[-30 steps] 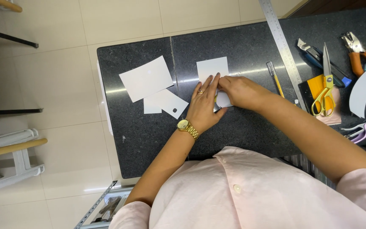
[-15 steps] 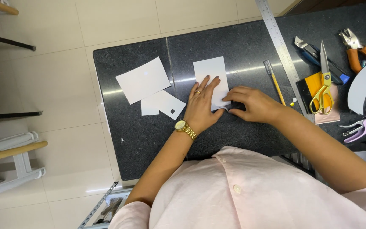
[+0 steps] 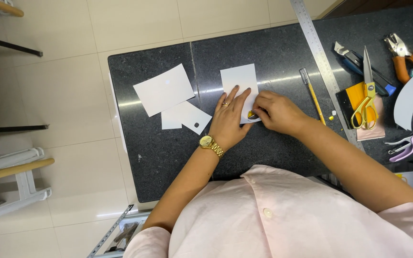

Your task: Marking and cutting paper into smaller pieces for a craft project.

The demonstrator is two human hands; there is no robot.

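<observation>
1. Head view: white card (image 3: 237, 82) mid-surface, long axis toward the far edge, near end under both hands.
2. Left hand (image 3: 229, 119) flat, fingers spread, pressing it; right hand (image 3: 273, 112) pinching the near right corner beside a small yellow piece (image 3: 251, 114).
3. Open dark surface (image 3: 273, 52) beyond; pencil (image 3: 312, 95) and steel ruler (image 3: 322, 67) close right.

Scene bright and evenly lit, light from overhead. A pale band of glare crosses the polished dark table (image 3: 273, 157) from centre left toward centre right. Tiled floor (image 3: 48, 81) at left reflects softly, with a bright patch at lower left. Shadows soft and short beneath the hands and paper. Focus sharp across the centre. Ruler (image 3: 317, 52) at upper right bows slightly, indicating wide-angle distortion. No motion blur.
</observation>
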